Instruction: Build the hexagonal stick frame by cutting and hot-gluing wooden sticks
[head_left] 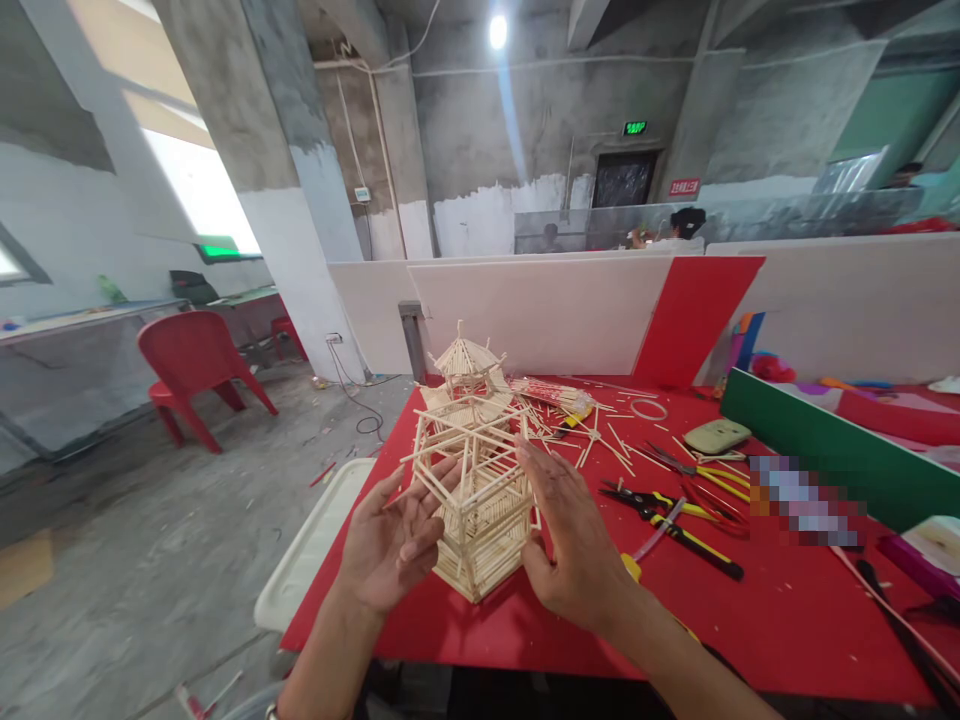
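A many-sided frame model built of thin wooden sticks (480, 520) stands on the red tabletop in front of me. My left hand (394, 540) is at its left side, palm turned up, with fingers spread and curving by the upper sticks. On the other side, my right hand (570, 530) has its fingers stretched along the upper right edge and its thumb apart, lower down. Whether either hand presses on the sticks I cannot tell. Just behind the frame rises a tiered stick pavilion (463, 360) with a pointed roof, partly hidden by it.
Loose sticks (619, 445) and a packet of sticks (551, 393) lie behind to the right. Black-and-yellow pliers (694, 540), yellow-handled pliers (720, 475) and a pale green case (717, 436) are on the right. A green panel (817, 440) edges that side. A white bin (307, 550) stands left.
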